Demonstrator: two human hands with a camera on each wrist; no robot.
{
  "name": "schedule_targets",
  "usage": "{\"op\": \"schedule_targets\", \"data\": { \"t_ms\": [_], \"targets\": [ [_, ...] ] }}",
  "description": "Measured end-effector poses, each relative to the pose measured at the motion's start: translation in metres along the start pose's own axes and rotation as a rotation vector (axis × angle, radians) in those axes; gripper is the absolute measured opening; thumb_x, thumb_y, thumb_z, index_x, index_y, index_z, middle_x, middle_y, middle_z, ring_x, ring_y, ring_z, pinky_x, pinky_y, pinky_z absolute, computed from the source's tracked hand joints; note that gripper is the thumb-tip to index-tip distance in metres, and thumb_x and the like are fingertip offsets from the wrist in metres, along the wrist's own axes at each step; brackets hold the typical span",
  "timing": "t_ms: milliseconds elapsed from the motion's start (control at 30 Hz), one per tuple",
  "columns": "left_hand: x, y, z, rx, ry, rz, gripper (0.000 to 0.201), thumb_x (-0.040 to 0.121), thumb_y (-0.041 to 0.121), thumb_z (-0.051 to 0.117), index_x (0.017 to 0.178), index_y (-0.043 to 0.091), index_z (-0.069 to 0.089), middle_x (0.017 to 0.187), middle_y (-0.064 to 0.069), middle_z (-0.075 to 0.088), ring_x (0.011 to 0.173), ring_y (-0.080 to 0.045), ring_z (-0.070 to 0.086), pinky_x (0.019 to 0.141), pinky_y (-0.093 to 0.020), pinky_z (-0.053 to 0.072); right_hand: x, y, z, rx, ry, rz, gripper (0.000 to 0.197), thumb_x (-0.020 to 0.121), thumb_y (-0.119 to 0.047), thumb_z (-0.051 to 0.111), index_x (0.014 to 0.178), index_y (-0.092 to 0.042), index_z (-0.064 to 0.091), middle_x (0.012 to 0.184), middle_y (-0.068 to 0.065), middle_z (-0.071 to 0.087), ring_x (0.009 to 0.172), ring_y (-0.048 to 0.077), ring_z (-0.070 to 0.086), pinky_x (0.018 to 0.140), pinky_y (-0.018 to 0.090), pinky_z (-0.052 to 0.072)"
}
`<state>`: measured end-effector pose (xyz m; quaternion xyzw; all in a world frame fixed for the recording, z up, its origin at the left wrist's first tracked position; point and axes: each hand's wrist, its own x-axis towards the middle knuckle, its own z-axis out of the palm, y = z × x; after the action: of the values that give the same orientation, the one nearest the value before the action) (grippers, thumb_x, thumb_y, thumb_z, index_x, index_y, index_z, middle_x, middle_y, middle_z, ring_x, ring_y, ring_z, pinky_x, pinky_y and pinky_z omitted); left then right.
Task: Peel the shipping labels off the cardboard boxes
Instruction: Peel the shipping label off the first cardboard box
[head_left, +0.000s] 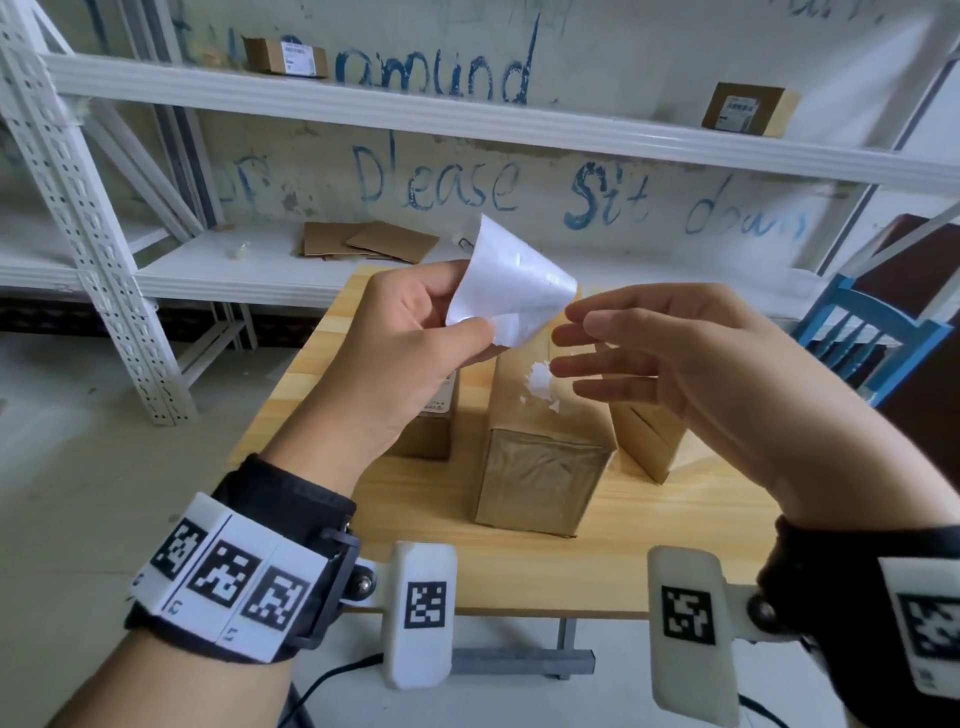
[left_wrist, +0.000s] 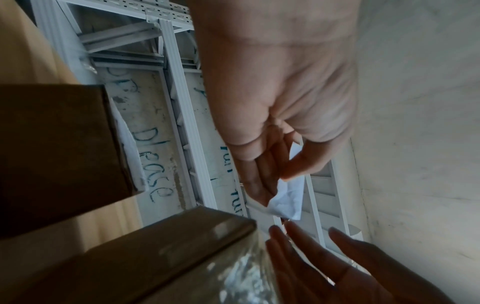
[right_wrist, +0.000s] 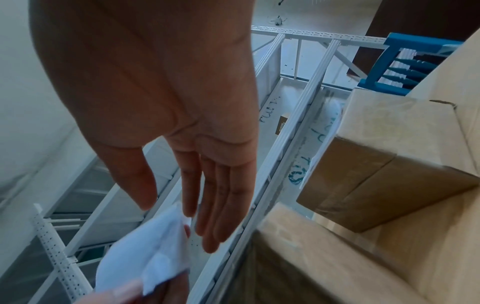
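soft even daylight in the head view; both wrist views dimmer, motion-blurred, with straight lines bowed at the edges.

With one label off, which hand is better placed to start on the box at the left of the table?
Probably the right hand: open and empty. The left hand pinches the peeled label, though it hangs nearer that left box.

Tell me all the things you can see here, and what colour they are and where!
peeled label: one, white, held up over the table
boxes on table: three, brown cardboard, side by side
table: one, light wood, under the boxes
shelf rack: one, white, against the wall
boxes on shelf: two, brown, top shelf
flat cardboard: a few brown pieces, lower shelf
chair: one, blue, right of table
left hand: pinches the label
right hand: fingers straight, beside the label
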<state>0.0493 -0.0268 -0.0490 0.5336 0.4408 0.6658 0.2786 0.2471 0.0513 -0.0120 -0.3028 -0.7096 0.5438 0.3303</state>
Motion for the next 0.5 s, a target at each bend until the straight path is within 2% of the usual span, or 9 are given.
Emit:
{"op": "schedule_targets", "data": {
  "t_ms": [133, 233, 367, 500],
  "targets": [
    [-0.0003, -0.0025, 0.0052, -0.042, -0.038, -0.018, 0.028, 0.095, -0.008, 0.059, 0.115, 0.009, 0.071, 0.112, -0.009, 0.077, 0.108, -0.025, 0.073, 0.09, -0.034, 0.06, 0.0022, 0.0024, 0.0015, 0.005, 0.067, -0.056, 0.014, 0.097, -0.012, 0.067, 0.107, -0.002, 0.072, 0.099, 0.012, 0.079, 0.091, 0.026, 0.078, 0.077, 0.033, 0.061],
    [0.0001, -0.0028, 0.006, -0.051, -0.051, -0.029, 0.029, 0.095, -0.009, 0.058, 0.115, 0.007, 0.071, 0.11, -0.01, 0.078, 0.106, -0.025, 0.074, 0.088, -0.033, 0.06, 0.0055, 0.0045, 0.0012, 0.035, 0.144, -0.067, 0.013, 0.097, -0.014, 0.069, 0.101, -0.003, 0.073, 0.098, 0.012, 0.079, 0.084, 0.02, 0.075, 0.069, 0.027, 0.056],
    [0.0019, -0.004, 0.0088, -0.066, -0.061, -0.048, 0.024, 0.097, -0.008, 0.056, 0.112, 0.002, 0.072, 0.109, -0.014, 0.077, 0.106, -0.029, 0.073, 0.091, -0.038, 0.06, 0.005, 0.0065, -0.0002, 0.028, 0.143, -0.059, 0.008, 0.097, -0.015, 0.069, 0.094, -0.008, 0.072, 0.089, 0.006, 0.077, 0.08, 0.018, 0.074, 0.07, 0.029, 0.055],
    [0.0012, -0.004, 0.0105, -0.035, -0.095, -0.064, 0.026, 0.097, -0.007, 0.057, 0.111, 0.007, 0.072, 0.109, -0.009, 0.078, 0.106, -0.026, 0.073, 0.089, -0.036, 0.06, 0.0051, 0.0091, 0.0021, 0.046, 0.166, -0.047, 0.003, 0.096, -0.014, 0.07, 0.097, -0.01, 0.07, 0.081, 0.002, 0.074, 0.074, 0.017, 0.073, 0.069, 0.031, 0.055]
  ]
}}
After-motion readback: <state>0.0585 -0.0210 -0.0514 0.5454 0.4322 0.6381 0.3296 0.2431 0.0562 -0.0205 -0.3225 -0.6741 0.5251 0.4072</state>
